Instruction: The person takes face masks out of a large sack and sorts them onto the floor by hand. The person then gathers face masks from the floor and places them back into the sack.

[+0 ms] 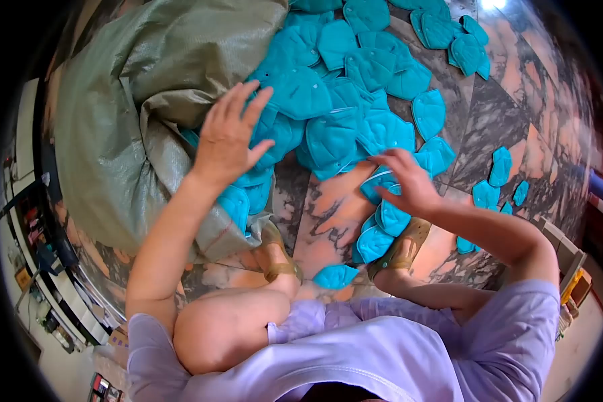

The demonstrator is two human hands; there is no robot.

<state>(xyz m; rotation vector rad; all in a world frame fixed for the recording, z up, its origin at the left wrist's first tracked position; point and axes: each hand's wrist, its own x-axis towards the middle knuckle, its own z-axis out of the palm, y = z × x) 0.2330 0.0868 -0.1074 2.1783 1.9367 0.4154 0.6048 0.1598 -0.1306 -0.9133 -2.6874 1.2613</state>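
A large heap of teal cup-shaped masks [331, 137] spreads over the marble floor, spilling from the mouth of a big olive woven sack [114, 127]. My left hand [228, 134] is over the sack's opening at the heap's left edge, fingers spread and nothing held. Over the masks at the heap's lower right, my right hand [407, 182] hovers with its fingers apart and slightly curled. Just below it, a few masks [375, 241] overlap beside my right foot. One single mask [335, 276] lies between my feet.
Loose masks [487, 194] are scattered on the floor at the right, and another group [467, 52] lies at the top right. Shelving with various items [60, 288] stands at the far left. A wooden stool or rack [563, 251] is at the right edge.
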